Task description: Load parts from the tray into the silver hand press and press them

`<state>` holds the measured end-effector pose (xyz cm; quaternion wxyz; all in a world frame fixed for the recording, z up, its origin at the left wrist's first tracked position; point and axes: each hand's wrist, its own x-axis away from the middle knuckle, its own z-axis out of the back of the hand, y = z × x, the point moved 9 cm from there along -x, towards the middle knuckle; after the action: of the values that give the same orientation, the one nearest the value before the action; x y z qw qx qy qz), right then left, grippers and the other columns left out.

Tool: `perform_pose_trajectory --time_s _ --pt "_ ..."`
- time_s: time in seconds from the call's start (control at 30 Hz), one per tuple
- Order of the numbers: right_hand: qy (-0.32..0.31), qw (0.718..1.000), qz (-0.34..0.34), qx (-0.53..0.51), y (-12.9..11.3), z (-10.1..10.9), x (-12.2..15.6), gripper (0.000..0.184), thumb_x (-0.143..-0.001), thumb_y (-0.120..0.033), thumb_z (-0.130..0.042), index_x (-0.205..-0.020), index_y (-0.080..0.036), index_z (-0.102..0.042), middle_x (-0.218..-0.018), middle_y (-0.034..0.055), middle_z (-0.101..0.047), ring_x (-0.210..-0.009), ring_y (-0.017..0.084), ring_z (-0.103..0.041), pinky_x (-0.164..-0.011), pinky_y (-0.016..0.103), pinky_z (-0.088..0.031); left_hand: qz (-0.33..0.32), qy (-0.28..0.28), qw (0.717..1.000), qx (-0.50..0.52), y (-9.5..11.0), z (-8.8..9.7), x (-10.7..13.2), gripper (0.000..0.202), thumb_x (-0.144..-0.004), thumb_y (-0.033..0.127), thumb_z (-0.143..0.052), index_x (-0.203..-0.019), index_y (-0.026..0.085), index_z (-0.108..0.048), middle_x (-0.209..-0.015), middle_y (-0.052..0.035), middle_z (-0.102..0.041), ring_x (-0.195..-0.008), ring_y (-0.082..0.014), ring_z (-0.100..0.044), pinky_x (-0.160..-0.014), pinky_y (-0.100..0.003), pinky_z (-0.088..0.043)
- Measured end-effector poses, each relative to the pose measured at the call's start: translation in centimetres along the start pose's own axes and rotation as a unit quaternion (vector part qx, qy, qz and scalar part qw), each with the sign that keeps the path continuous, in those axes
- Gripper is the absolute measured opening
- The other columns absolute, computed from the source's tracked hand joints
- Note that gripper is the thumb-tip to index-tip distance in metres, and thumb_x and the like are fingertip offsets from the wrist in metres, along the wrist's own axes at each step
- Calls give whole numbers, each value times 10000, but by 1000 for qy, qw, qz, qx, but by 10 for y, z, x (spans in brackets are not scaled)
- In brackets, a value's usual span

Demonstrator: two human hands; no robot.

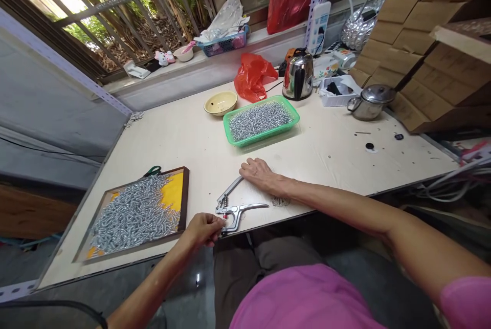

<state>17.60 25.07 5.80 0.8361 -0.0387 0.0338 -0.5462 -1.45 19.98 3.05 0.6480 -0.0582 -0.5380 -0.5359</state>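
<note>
A pair of silver snap-fastener pliers (240, 210) lies near the table's front edge, with a spring and a red part by its jaws. My right hand (256, 171) is closed on the end of the raised upper handle, knuckles up. At the jaws, my left hand (207, 227) pinches with thumb and finger; whatever is between them is too small to make out. Left of it, a shallow tray (185, 198) with a yellow bottom holds a heap of small silver metal pieces (136, 216). A green basket (264, 138) beyond my right hand is filled with similar pieces.
Green-handled scissors (153, 171) lie behind the tray. A yellow bowl (220, 104), a red plastic bag (253, 75), a kettle (298, 75) and a lidded metal pot (371, 104) stand along the back. Cardboard boxes (429, 63) rise at the right. The table's front edge is close to my lap.
</note>
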Motion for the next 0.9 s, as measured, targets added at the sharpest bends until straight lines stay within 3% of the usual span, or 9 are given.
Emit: perform_pose_trajectory --time_s 0.23,0.53,0.6,0.73,0.8,0.9 --pt "-7 1000 -12 1 1 1 11 275 -937 -65 -342 -1001 -128 -602 -1027 121 -577 -1022 239 -476 -762 338 -406 41 -48 998 18 -2 -8 4 660 -406 648 -793 -758 122 -604 -479 19 -543 -417 -82 -487 -426 -186 -399" --pt "-35 999 -11 -21 2 2 22 228 -931 -86 -393 -965 -118 -616 -1013 127 -577 -1009 221 -462 -781 324 -384 67 -69 995 39 -1 -9 0 682 -366 579 -842 -800 117 -591 -541 -19 -617 -514 -124 -595 -502 -214 -497" --pt "-35 999 -12 -27 0 6 30 208 -949 -247 -467 -940 -109 -622 -1014 132 -568 -1014 235 -460 -807 341 -379 66 -72 994 42 -1 -10 0 694 -359 579 -844 -808 115 -588 -547 -22 -625 -519 -125 -599 -507 -217 -504" --pt "1 999 -10 -33 -8 18 47 736 -760 -763 -521 -997 -71 -599 -1029 162 -538 -981 275 -451 -873 415 -352 67 -75 994 43 0 -11 1 676 -363 567 -849 -791 120 -577 -530 -17 -617 -507 -117 -589 -502 -212 -496" --pt "-2 999 -9 -34 -11 17 53 899 -657 -853 -522 -1067 -54 -570 -1045 174 -524 -975 284 -444 -896 442 -331 71 -74 994 41 1 -12 1 673 -353 564 -851 -778 124 -571 -515 -12 -608 -496 -113 -579 -498 -210 -490" --pt "-12 999 -11 -34 -14 14 59 908 -631 -819 -593 -1123 -58 -543 -1073 168 -513 -998 289 -433 -915 457 -311 71 -71 994 39 2 -11 0 670 -351 570 -849 -766 126 -568 -513 -12 -604 -494 -112 -573 -504 -213 -484"
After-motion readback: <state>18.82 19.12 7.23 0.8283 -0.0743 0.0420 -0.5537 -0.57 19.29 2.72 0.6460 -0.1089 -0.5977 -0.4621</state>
